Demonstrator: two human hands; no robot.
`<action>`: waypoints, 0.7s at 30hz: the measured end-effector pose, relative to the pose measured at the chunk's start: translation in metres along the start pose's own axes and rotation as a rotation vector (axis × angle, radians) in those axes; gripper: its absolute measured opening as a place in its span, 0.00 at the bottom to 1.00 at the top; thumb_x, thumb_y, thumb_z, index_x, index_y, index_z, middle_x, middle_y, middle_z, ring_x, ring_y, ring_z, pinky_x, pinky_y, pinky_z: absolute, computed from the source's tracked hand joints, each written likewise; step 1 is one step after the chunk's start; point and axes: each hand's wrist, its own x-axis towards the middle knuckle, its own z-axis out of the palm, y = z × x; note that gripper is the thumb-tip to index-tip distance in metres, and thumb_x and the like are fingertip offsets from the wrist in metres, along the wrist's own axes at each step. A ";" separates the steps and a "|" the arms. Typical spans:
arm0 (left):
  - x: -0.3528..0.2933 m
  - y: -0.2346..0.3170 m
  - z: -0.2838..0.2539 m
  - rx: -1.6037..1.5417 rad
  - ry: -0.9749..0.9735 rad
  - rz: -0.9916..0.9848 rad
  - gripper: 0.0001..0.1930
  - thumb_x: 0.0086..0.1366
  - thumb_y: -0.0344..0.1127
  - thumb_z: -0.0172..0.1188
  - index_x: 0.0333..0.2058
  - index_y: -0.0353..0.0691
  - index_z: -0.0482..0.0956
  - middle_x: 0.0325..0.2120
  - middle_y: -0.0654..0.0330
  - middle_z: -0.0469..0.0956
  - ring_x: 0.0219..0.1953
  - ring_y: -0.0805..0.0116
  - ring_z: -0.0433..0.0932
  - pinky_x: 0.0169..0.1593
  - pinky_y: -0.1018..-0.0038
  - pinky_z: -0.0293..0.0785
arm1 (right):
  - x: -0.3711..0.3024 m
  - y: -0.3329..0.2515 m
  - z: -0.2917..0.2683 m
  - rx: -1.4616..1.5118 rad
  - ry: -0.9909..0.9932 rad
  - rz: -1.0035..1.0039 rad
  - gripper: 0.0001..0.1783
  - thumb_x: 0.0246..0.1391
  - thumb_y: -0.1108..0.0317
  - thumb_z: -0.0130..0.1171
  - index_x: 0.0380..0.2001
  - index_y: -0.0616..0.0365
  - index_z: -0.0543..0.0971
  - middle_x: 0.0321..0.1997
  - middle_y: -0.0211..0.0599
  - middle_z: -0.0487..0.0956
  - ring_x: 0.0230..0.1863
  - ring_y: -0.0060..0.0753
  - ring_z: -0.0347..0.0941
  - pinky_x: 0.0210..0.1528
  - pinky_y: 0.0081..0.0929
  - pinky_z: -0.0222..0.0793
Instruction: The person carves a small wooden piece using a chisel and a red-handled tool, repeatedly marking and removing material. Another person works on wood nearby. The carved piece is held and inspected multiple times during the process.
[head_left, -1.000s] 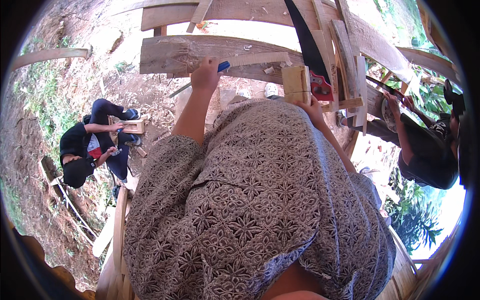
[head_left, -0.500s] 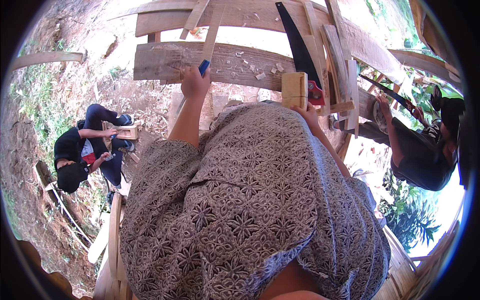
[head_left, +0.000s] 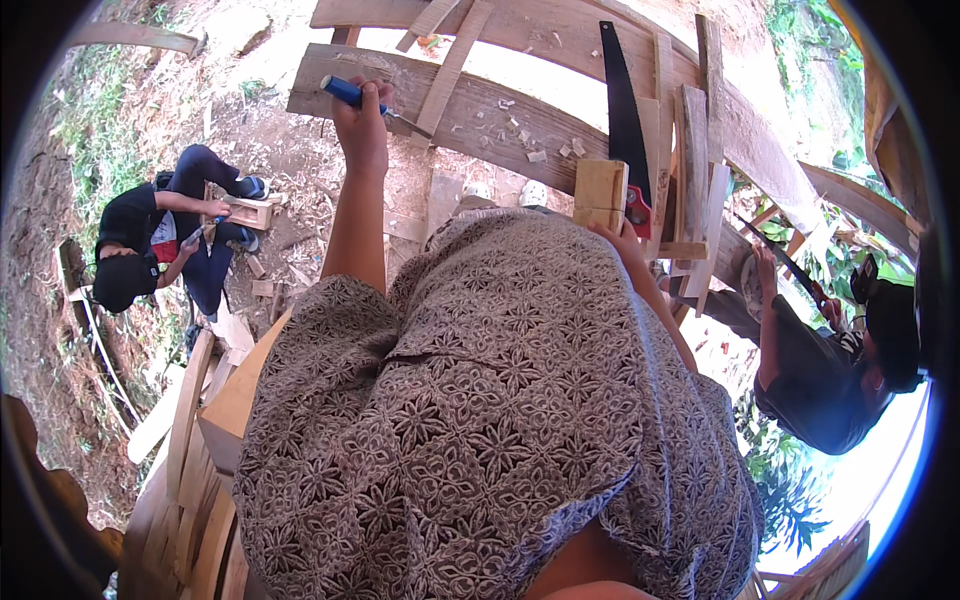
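Note:
My left hand [head_left: 362, 125] is closed round the blue handle of a chisel [head_left: 343, 91], held over the left part of a plank bench [head_left: 540, 132]. Its thin metal blade points right and slightly down, with the tip by a thin wooden strip [head_left: 452, 80] lying across the planks. In my right hand [head_left: 622, 242] is a squared wooden block [head_left: 600, 188], gripped at its lower end near the bench's front edge; most of those fingers are hidden behind it. Just behind the block lies a handsaw [head_left: 624, 110] with a black blade and red handle.
Wood chips [head_left: 512, 125] are scattered on the planks. Several loose strips [head_left: 690, 150] lie right of the saw. A person [head_left: 170, 235] sits at the left holding tools by a wooden piece; another person [head_left: 820, 340] at the right holds a saw. Boards [head_left: 190, 420] lie at lower left.
My left hand has risen and moved left, turning the chisel so its blade now points right instead of down-left. My right hand still holds the block. The whole view has rotated a little.

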 end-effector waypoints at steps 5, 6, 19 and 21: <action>0.003 0.010 0.010 0.186 -0.013 0.122 0.19 0.71 0.36 0.64 0.53 0.32 0.69 0.41 0.53 0.82 0.39 0.69 0.83 0.43 0.75 0.79 | 0.013 0.016 -0.011 -0.067 -0.007 0.012 0.34 0.52 0.61 0.75 0.57 0.66 0.74 0.48 0.43 0.83 0.46 0.32 0.81 0.48 0.31 0.78; 0.005 0.006 0.011 0.223 -0.005 0.125 0.19 0.71 0.37 0.64 0.52 0.32 0.69 0.39 0.53 0.82 0.38 0.69 0.83 0.42 0.76 0.79 | 0.015 0.018 -0.012 -0.066 -0.007 0.008 0.34 0.52 0.60 0.75 0.57 0.66 0.74 0.49 0.43 0.83 0.46 0.32 0.81 0.48 0.31 0.78; 0.007 -0.029 0.011 0.277 0.149 0.188 0.15 0.69 0.33 0.66 0.46 0.32 0.70 0.38 0.54 0.80 0.37 0.64 0.87 0.38 0.74 0.85 | 0.041 0.031 -0.047 -0.510 -0.007 -0.026 0.45 0.45 0.44 0.78 0.57 0.66 0.76 0.51 0.49 0.84 0.51 0.41 0.82 0.55 0.36 0.75; 0.006 -0.029 0.011 0.290 0.159 0.197 0.16 0.70 0.33 0.65 0.47 0.32 0.69 0.37 0.53 0.81 0.36 0.66 0.86 0.38 0.74 0.84 | 0.047 0.038 -0.050 -0.481 -0.027 -0.057 0.45 0.45 0.44 0.78 0.57 0.67 0.76 0.51 0.49 0.84 0.51 0.41 0.82 0.54 0.36 0.75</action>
